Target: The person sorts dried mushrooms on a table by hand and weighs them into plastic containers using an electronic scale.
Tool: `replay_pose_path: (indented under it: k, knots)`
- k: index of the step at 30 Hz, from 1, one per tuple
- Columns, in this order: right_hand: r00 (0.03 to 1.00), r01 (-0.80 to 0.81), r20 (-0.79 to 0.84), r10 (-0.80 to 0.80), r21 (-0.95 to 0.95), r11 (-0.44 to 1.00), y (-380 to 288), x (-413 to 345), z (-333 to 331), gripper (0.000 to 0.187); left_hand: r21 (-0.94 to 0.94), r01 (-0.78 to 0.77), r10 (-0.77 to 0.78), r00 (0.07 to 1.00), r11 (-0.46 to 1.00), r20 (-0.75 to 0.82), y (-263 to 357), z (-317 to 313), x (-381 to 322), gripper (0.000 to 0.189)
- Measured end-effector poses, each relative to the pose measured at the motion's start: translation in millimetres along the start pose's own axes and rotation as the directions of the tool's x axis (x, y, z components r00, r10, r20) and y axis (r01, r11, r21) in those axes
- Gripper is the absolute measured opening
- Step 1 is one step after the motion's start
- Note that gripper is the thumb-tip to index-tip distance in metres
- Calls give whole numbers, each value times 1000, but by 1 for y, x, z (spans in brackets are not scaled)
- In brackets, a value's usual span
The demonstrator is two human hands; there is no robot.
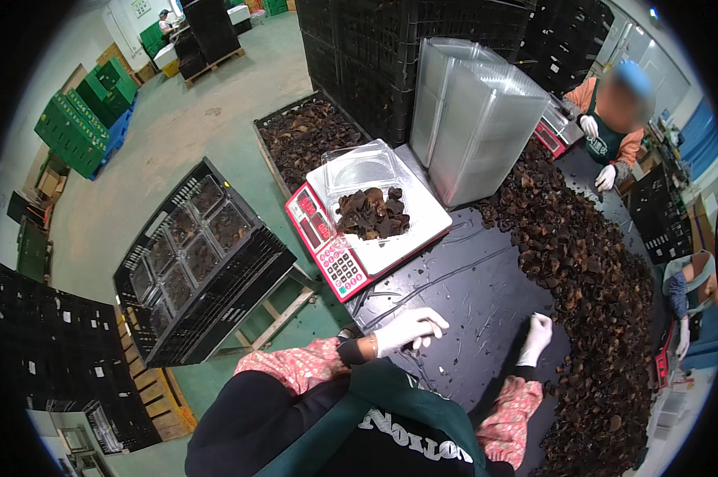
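My left hand (411,329), in a white glove, is over the near part of the dark tabletop (484,274), its fingers loosely bent and apart with nothing visible in them. Further right, my gloved right hand (537,338) is curled beside a long heap of dark brown wood ear fungus (585,256); its palm is hidden and nothing shows in it. Beyond my left hand stands a red and white digital scale (412,250). On its plate sits a clear plastic clamshell box (359,173) with its lid raised, holding a portion of fungus (374,214).
Stacked clear plastic boxes (484,119) stand behind the scale. At left, a black crate (216,298) holds several filled boxes. Another crate of fungus (311,131) sits by tall black crates (359,59). One co-worker (609,125) is across the table; another person's arm (681,316) reaches in at right.
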State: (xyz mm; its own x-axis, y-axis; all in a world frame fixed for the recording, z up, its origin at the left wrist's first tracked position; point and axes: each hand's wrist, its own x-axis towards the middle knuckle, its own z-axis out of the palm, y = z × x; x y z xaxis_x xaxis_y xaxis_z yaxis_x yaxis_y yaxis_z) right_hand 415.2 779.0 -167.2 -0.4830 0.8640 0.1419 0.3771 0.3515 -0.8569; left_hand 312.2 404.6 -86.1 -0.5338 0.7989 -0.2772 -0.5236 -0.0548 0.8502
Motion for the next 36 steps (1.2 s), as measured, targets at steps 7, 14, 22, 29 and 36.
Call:
replay_pose_path:
  k: [7, 14, 22, 29, 36]
  knots:
    - [829, 57, 482, -285, 434, 899, -225, -81, 110, 14, 723, -354, 787, 441, 593, -430, 89, -80, -21, 18]
    - [621, 483, 450, -642, 427, 765, -334, -111, 238, 22, 978, -119, 922, 368, 172, -117, 114, -151, 6, 37]
    - [316, 714, 527, -789, 416, 563, -323, -115, 265, 20, 989, 27, 797, 590, 143, -131, 102, -167, -8, 83]
    - [455, 409, 598, -660, 518, 751, -284, -124, 260, 23, 994, -107, 585, 804, -35, 107, 122, -165, 13, 78]
    - [751, 522, 157, -641, 454, 722, -251, -91, 184, 21, 980, 49, 612, 786, -192, 81, 120, -155, 15, 73]
